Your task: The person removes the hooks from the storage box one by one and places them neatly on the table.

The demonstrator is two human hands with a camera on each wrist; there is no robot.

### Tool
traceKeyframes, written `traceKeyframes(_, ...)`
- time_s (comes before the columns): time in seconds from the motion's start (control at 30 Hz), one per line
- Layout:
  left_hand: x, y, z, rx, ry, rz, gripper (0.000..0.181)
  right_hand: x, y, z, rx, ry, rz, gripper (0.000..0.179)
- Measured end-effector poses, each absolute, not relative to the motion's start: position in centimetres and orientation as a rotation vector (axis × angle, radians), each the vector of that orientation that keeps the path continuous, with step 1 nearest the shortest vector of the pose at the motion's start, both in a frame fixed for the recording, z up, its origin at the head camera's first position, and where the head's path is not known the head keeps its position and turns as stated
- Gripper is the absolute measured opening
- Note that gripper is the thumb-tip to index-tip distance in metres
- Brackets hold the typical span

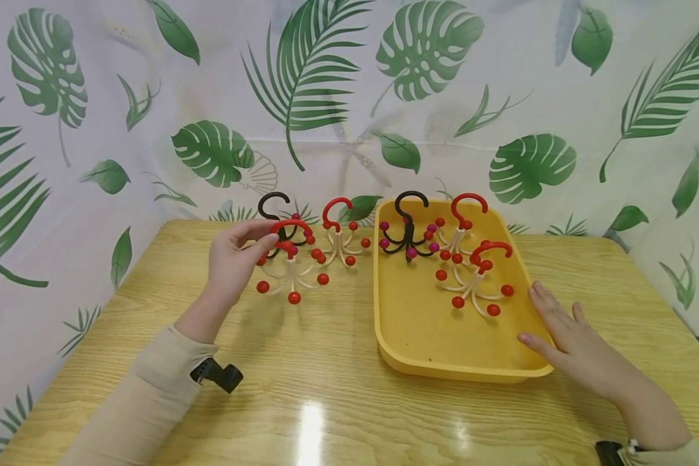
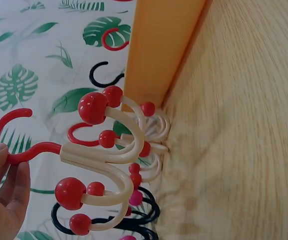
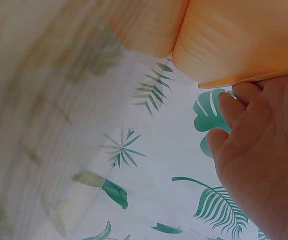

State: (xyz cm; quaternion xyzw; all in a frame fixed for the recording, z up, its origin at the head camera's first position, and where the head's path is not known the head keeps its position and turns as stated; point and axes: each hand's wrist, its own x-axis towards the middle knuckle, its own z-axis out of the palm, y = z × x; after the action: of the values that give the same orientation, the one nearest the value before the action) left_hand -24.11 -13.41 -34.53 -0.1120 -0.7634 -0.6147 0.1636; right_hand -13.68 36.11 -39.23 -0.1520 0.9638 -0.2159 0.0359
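i see the left hand point(image 1: 235, 255) of the person pinching, with thumb and fingers, the red hook of a white hanger point(image 1: 292, 266), which is over the table point(image 1: 303, 343), to the left of the yellow tray point(image 1: 413, 336). the long axis of this hanger is about upright: its hook is at the top, with the free tip turned to the right and a little downward, and its pale arms spread below, each curving up to a red ball. whether its bottom touches the wood, i cannot tell. the right hand point(image 1: 582, 349) is well apart from the left one; its fingers are extended and touch the right side of the tray. just behind the held hanger there is a black hanger point(image 1: 283, 233), and beside this one another red-hooked hanger point(image 1: 338, 243), both with hooks upward. inside the tray stand a black-hooked piece point(image 1: 409, 234) and two red-hooked pieces point(image 1: 476, 281), also with hooks up. behind the table hangs a leaf-printed cloth point(image 1: 169, 97).
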Motion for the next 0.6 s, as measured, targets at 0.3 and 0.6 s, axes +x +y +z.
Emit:
traceKeyframes(0.3, -25.3, -14.7, -35.6, -0.195, -2.184, -1.754, 0.025, -13.7, 36.1, -39.2, -0.448, 2.957, -0.662, 0.08)
traceKeyframes(0.6, -26.3, -15.8, -36.7, -0.171, -2.19, -1.793, 0.026, -13.7, 36.2, -39.4, -0.473, 2.971, -0.663, 0.078)
